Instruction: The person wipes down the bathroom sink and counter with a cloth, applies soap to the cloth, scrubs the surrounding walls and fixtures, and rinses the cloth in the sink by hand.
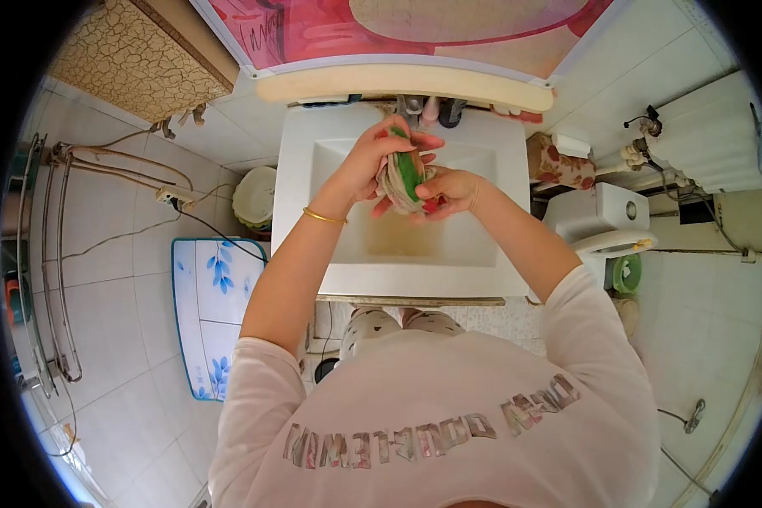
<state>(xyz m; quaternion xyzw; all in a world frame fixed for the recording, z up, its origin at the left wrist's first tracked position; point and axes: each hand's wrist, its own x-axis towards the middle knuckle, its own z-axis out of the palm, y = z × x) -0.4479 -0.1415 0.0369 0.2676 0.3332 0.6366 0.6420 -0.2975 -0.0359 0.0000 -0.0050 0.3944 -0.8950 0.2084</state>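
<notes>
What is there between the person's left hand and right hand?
In the head view, a bundled, partly green cloth is between the left hand and the right hand, above the sink.

OK so the sink (pixel 423 281) is right in front of the person, and the cloth (pixel 411 173) is over it, between the left hand (pixel 362 161) and the right hand (pixel 450 193). Faucet (pixel 411 105) is at the back of the sink, shelf (pixel 406 83) behind that. Cabinet (pixel 135 63) is back left, with a bowl (pixel 254 199) just left of the sink. Over on the right: toilet (pixel 597 216), plus a bin (pixel 626 273) right beside it.
</notes>
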